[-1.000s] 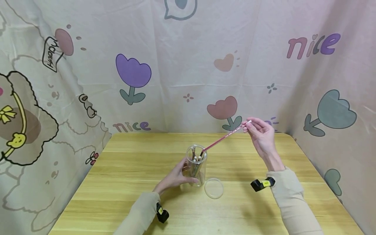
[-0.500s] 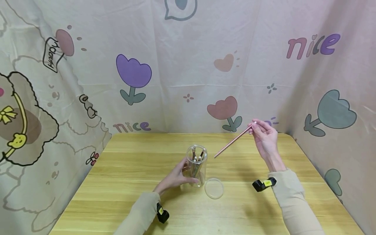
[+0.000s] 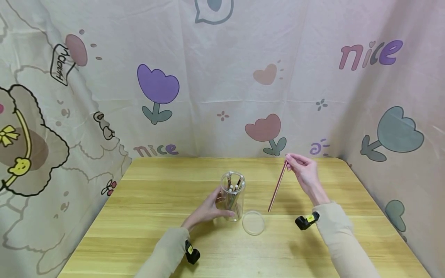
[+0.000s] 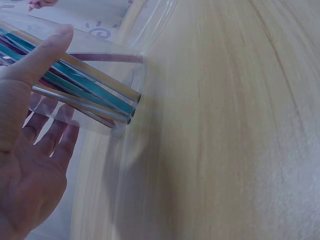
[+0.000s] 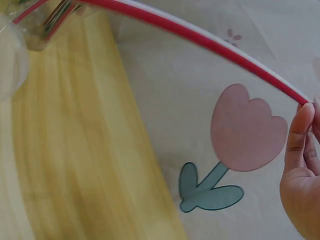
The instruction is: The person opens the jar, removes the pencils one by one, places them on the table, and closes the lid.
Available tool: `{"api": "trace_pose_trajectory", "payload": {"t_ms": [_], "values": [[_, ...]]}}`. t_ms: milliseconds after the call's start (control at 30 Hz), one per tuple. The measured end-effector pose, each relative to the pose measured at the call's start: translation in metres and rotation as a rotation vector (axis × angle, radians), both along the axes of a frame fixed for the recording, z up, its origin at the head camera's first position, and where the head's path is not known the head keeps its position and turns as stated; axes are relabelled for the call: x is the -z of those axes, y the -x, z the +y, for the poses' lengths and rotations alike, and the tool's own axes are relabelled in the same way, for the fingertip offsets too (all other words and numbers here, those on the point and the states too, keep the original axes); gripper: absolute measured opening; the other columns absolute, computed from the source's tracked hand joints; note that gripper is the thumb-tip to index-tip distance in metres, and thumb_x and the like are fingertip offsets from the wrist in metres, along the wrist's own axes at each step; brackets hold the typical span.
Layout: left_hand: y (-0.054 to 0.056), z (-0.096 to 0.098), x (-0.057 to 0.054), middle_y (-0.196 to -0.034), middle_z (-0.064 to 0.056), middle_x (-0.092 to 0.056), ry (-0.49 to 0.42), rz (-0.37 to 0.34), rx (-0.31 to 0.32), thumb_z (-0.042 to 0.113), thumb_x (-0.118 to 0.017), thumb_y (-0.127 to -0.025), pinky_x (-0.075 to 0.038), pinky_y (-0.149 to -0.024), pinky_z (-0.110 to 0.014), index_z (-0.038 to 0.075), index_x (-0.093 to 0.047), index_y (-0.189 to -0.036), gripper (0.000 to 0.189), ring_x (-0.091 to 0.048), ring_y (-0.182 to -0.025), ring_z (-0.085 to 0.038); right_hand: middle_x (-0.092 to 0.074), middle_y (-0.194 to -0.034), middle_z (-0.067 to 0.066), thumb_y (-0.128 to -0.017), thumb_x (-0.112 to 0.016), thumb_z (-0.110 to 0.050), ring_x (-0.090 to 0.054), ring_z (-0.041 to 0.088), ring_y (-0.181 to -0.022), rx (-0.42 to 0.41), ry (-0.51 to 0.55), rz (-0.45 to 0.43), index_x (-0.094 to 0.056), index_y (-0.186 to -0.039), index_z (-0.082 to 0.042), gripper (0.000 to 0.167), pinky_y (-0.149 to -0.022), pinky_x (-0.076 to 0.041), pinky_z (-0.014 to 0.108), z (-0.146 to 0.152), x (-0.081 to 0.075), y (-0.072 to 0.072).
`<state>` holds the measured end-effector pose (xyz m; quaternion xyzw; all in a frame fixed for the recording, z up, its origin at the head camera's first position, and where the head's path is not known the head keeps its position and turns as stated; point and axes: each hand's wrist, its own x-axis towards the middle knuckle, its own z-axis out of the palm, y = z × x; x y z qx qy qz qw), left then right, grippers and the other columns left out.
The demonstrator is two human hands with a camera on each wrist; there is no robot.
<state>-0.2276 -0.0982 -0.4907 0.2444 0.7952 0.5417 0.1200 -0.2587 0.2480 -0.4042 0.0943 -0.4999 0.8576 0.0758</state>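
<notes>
- Currently, your right hand (image 3: 304,172) pinches the pencil (image 3: 277,187) by its upper end, between thumb and fingertips, above the right part of the tabletop (image 3: 156,200).
- From your fingers the pencil slants down and to the left; it is outside the jar (image 3: 242,210), to the right of it and clear of its wall. You cannot tell from these views whether its lower end touches the wood.
- Seen from the right wrist, its shaft is red with a pale streak along one edge.
- Your left hand (image 3: 210,210) grips the jar low down from the left side, thumb across the near wall and fingers around the far side.
- The jar is clear and upright on the tabletop, its mouth uncovered. Other pencils (image 3: 233,197) lean inside it, several with white ends up; the left wrist view shows teal and gold shafts through the wall.
- Just right of the jar's base, you have the clear round lid (image 3: 253,223) flat on the wood.
- Each of your pale sleeves (image 3: 342,237) has a small black camera (image 3: 307,221) at the cuff.
- Behind the tabletop hangs a pale cloth (image 3: 215,58) printed with tulips and the word "nice".
</notes>
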Motion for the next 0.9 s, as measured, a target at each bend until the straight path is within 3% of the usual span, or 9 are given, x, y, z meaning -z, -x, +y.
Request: {"api": "trace_pose_trajectory", "payload": {"t_ms": [433,733,900], "values": [[-0.001,0.000,0.000,-0.150,-0.017,-0.051,0.002,0.005,-0.004,0.021,-0.088,-0.076,-0.038,-0.117,-0.062,0.016,-0.034,-0.153,0.094,-0.049,-0.138,-0.042,-0.077,-0.081,-0.002,-0.096,-0.063,0.000,-0.064,0.003,-0.068,-0.016,-0.260,-0.178,-0.079,-0.096,-0.016,0.023,-0.063,-0.055,0.014,-0.004,0.030,0.009],[-0.002,0.000,-0.001,-0.150,-0.014,-0.052,-0.004,-0.002,0.003,0.024,-0.088,-0.076,-0.037,-0.117,-0.062,0.018,-0.036,-0.151,0.092,-0.049,-0.138,-0.042,-0.076,-0.081,-0.003,-0.097,-0.058,0.005,-0.063,0.002,-0.070,-0.079,-0.350,-0.215,-0.074,-0.110,0.000,0.021,-0.063,-0.054,0.014,-0.008,0.043,0.012],[-0.001,0.000,-0.001,-0.149,-0.016,-0.052,-0.005,-0.002,-0.001,0.022,-0.088,-0.076,-0.038,-0.117,-0.063,0.015,-0.040,-0.148,0.086,-0.049,-0.137,-0.043,-0.076,-0.081,-0.005,-0.096,-0.058,0.006,-0.063,0.002,-0.071,-0.084,-0.395,-0.249,-0.061,-0.123,0.014,0.028,-0.065,-0.055,0.014,-0.010,0.048,0.013]]}}
